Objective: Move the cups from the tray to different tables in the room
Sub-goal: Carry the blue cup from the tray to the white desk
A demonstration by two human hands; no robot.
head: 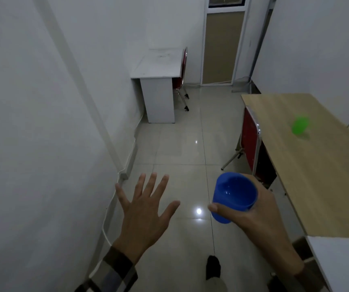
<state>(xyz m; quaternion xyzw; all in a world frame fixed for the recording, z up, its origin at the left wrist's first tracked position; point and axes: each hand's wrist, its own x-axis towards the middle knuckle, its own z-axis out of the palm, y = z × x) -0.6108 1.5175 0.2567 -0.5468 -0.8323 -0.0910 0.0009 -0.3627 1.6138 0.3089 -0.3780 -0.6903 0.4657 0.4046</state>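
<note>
Head view —
"What step are you on?"
"You're mid-carry. Your right hand (251,209) is wrapped round the blue cup (233,196), thumb across the near side, mouth tilted up toward you, held over open floor (179,144). Your left hand (146,209) is spread flat, fingers apart, holding nothing. The tray isn't in sight."

"Where should it go?"
"The green cup (300,125), blurred, already sits on the wood table (316,175) at your right, so I'd judge the white desk (158,64) in the far left corner is next. That means walking ahead, keeping the cup level, then setting it down on the desk top, which looks bare."

"Anything in the way?"
"A red chair (250,142) is tucked at the wood table, another (183,68) beside the desk. The tiles look glossy and a cable (110,209) runs along the left wall, so keep to the middle."
</note>
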